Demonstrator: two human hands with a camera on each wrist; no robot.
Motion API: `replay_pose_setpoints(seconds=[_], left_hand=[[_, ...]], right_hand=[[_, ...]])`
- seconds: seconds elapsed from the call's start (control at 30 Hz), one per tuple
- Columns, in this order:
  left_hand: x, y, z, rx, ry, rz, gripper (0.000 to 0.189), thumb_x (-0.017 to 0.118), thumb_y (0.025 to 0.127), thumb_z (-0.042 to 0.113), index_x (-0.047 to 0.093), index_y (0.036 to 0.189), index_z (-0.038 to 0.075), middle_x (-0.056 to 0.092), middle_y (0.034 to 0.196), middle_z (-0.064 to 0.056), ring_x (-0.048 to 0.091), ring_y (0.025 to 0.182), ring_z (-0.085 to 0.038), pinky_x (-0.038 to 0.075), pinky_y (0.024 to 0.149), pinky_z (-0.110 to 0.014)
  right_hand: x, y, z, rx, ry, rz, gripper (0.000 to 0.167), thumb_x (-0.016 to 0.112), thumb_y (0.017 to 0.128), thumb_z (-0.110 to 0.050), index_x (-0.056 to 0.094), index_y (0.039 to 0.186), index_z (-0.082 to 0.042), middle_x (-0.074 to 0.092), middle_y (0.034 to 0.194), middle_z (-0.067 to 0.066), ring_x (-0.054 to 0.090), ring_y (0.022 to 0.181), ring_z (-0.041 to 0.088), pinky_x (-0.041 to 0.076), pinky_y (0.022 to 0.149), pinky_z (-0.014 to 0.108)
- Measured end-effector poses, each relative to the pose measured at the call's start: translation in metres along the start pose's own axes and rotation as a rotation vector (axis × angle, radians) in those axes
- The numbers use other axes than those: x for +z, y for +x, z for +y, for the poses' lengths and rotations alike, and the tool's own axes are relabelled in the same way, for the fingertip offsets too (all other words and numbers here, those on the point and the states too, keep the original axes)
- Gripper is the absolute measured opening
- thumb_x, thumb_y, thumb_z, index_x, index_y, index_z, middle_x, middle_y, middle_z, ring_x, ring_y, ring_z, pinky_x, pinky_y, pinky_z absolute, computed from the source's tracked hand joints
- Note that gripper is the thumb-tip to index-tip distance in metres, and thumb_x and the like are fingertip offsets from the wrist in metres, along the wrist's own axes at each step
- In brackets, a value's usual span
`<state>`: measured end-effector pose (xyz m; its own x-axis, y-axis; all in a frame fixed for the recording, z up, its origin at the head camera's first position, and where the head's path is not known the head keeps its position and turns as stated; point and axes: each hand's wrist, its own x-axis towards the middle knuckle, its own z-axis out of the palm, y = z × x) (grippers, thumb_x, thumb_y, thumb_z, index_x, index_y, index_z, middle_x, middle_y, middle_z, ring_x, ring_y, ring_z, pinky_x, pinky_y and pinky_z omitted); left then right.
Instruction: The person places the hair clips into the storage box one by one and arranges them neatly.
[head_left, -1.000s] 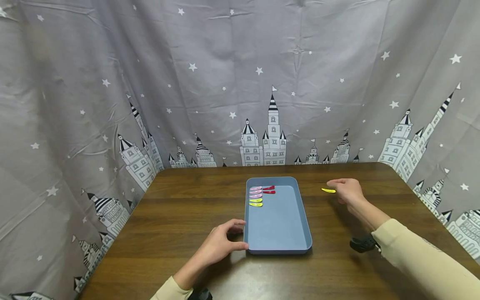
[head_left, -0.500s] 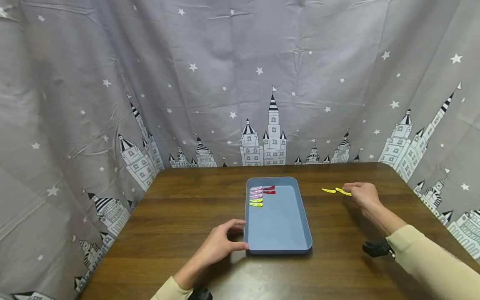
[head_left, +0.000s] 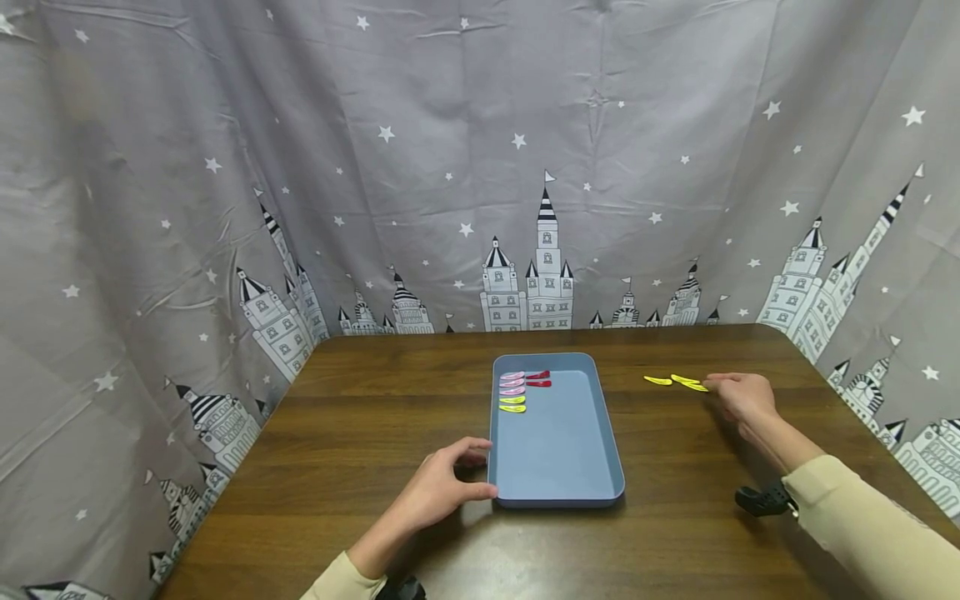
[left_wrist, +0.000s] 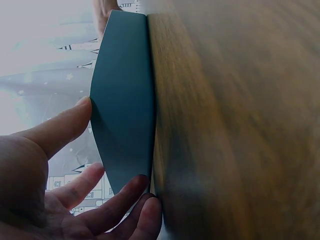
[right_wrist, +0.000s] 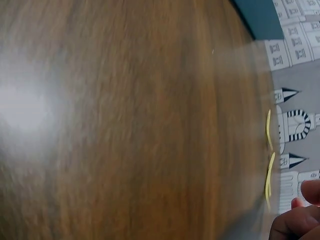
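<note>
A blue-grey tray [head_left: 558, 450] lies on the wooden table, with hair clips in its upper left part: pink clips [head_left: 512, 383], yellow clips [head_left: 513, 404] and red clips [head_left: 538, 379]. My left hand [head_left: 442, 483] rests at the tray's left side, thumb on the rim near the front corner, fingers spread along the wall [left_wrist: 125, 100]. Right of the tray lie a single yellow hair clip [head_left: 657, 381] and two overlapping yellow hair clips [head_left: 688, 382]. My right hand [head_left: 742, 400] has its fingertips right at the rightmost clip's end; its fingers are bent, and I cannot tell whether they pinch anything.
The wooden table [head_left: 360, 417] reaches back to a grey curtain [head_left: 420, 167] printed with castles and stars. Black wrist straps show at both sleeves, the right strap [head_left: 765, 500] hanging close over the table.
My right hand has moved to the right, and two more yellow hair clips have come into sight beside the first. The left hand and the tray have stayed in place.
</note>
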<state>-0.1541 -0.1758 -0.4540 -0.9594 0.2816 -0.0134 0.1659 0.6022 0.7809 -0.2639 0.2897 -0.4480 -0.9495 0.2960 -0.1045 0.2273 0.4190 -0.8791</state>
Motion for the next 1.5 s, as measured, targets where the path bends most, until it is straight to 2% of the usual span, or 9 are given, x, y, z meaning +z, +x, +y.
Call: replay_pose_setpoints(seconds=[0.13,0.3,0.4,0.47,0.6,0.7,0.77,1.13,1.5], left_hand=[[0.0,0.001,0.0,0.001,-0.002,0.002,0.061,0.085,0.08,0.039,0.063,0.132,0.018,0.071,0.12,-0.006,0.063,0.118,-0.027,0.044,0.1,-0.055],[0.0,0.001,0.0,0.009,0.0,0.002,0.061,0.085,0.079,0.038,0.063,0.132,0.018,0.071,0.119,-0.007,0.064,0.117,-0.028,0.045,0.099,-0.054],[0.0,0.001,0.0,0.008,-0.006,0.0,0.06,0.085,0.079,0.038,0.063,0.132,0.017,0.072,0.119,-0.007,0.064,0.117,-0.028,0.045,0.099,-0.054],[0.0,0.001,0.0,0.008,-0.007,-0.002,0.06,0.085,0.079,0.038,0.063,0.132,0.017,0.072,0.119,-0.007,0.064,0.117,-0.027,0.045,0.099,-0.054],[0.001,0.002,0.0,0.011,-0.006,-0.001,0.061,0.085,0.079,0.038,0.063,0.132,0.017,0.072,0.119,-0.007,0.064,0.117,-0.027,0.045,0.099,-0.054],[0.001,0.002,-0.001,0.014,-0.004,0.003,0.06,0.085,0.079,0.038,0.063,0.131,0.018,0.072,0.119,-0.006,0.064,0.117,-0.027,0.045,0.099,-0.054],[0.001,0.002,-0.001,0.014,-0.005,0.004,0.06,0.085,0.079,0.038,0.063,0.131,0.018,0.072,0.119,-0.006,0.064,0.117,-0.027,0.045,0.099,-0.054],[0.001,0.002,-0.003,-0.001,-0.012,-0.002,0.06,0.085,0.08,0.038,0.063,0.132,0.018,0.072,0.12,-0.005,0.063,0.118,-0.027,0.045,0.099,-0.054],[0.0,0.002,-0.003,0.001,-0.001,0.003,0.06,0.086,0.079,0.038,0.063,0.131,0.02,0.072,0.119,-0.005,0.063,0.117,-0.027,0.046,0.097,-0.052]], right_hand=[[-0.003,0.002,0.007,0.032,-0.011,0.009,0.048,0.063,0.092,-0.016,0.059,0.133,0.009,0.052,0.141,0.028,0.052,0.068,0.01,0.049,0.053,0.028],[-0.01,0.005,0.016,0.063,-0.036,-0.012,0.05,0.061,0.094,-0.018,0.055,0.137,0.007,0.044,0.15,0.029,0.054,0.098,0.023,0.051,0.061,0.03],[-0.013,0.007,0.021,0.067,-0.037,-0.021,0.049,0.062,0.095,-0.018,0.055,0.137,0.007,0.043,0.15,0.03,0.053,0.099,0.024,0.051,0.063,0.03],[-0.014,0.008,0.023,0.063,-0.037,-0.024,0.049,0.064,0.094,-0.017,0.055,0.136,0.007,0.046,0.147,0.03,0.053,0.089,0.018,0.049,0.061,0.029],[-0.017,0.013,0.025,0.043,-0.018,-0.06,0.051,0.065,0.094,-0.015,0.054,0.138,0.007,0.068,0.095,0.01,0.043,0.056,0.007,0.042,0.053,0.027],[-0.017,0.016,0.025,0.024,0.002,-0.108,0.053,0.065,0.094,-0.014,0.051,0.14,0.008,0.047,0.061,-0.014,0.034,0.045,0.004,0.037,0.049,0.026],[-0.017,0.018,0.026,0.009,0.006,-0.134,0.054,0.065,0.094,-0.013,0.05,0.141,0.009,0.039,0.053,-0.016,0.033,0.044,0.003,0.036,0.047,0.025],[-0.013,0.023,0.028,0.015,0.001,-0.145,0.053,0.07,0.091,-0.013,0.053,0.136,0.01,0.033,0.048,-0.016,0.031,0.043,0.002,0.034,0.046,0.025],[-0.011,0.024,0.028,0.013,-0.03,-0.128,0.047,0.072,0.09,-0.015,0.06,0.13,0.007,0.061,0.072,-0.013,0.039,0.047,0.007,0.038,0.046,0.026]])
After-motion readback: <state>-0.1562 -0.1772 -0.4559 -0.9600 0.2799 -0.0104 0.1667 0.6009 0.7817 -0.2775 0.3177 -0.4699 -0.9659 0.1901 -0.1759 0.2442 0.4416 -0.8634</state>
